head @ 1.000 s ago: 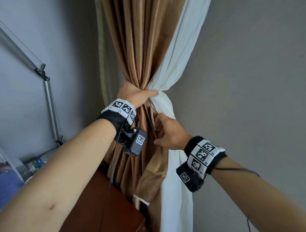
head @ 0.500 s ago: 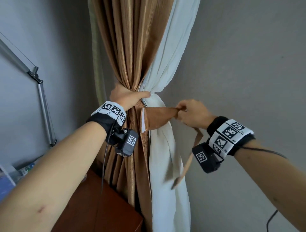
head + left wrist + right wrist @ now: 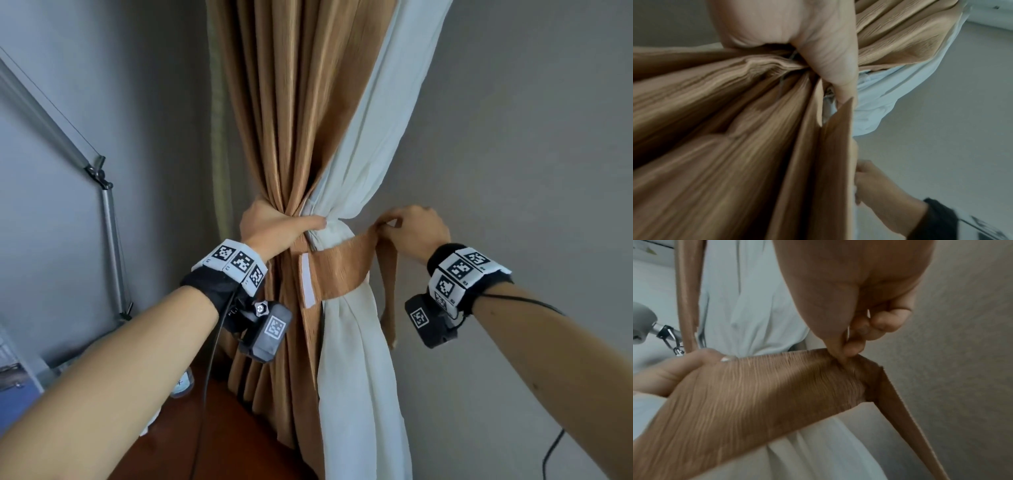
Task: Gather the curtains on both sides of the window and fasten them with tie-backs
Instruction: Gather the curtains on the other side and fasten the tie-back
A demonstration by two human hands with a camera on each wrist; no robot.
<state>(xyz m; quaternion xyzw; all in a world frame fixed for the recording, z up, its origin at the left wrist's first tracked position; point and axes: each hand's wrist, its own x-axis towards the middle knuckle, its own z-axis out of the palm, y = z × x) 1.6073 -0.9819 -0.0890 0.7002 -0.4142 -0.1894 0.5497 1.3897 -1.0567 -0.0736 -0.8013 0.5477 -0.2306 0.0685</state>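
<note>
A brown pleated curtain [image 3: 291,120] and a white sheer curtain [image 3: 363,144] hang bunched together in the room corner. My left hand [image 3: 274,222] grips the gathered bundle at its narrowest point, thumb across the front. A brown fabric tie-back [image 3: 339,270] with a white fastening strip [image 3: 307,284] at its left end lies across the bundle just below that hand. My right hand [image 3: 411,229] pinches the tie-back to the right of the curtains, and its loose end [image 3: 387,291] hangs down. The right wrist view shows the thumb and fingers [image 3: 851,350] pinching the tie-back [image 3: 756,394].
A grey wall [image 3: 513,154] stands close behind and right of the curtains. A metal lamp arm [image 3: 109,219] rises at the left. A dark wooden cabinet top [image 3: 219,438] sits below the curtains, with a small bottle [image 3: 181,383] on it.
My right hand has pulled the tie-back out from under the bundle, then rightward and slightly up across the front of the curtains. The left hand has kept its grip on the bundle.
</note>
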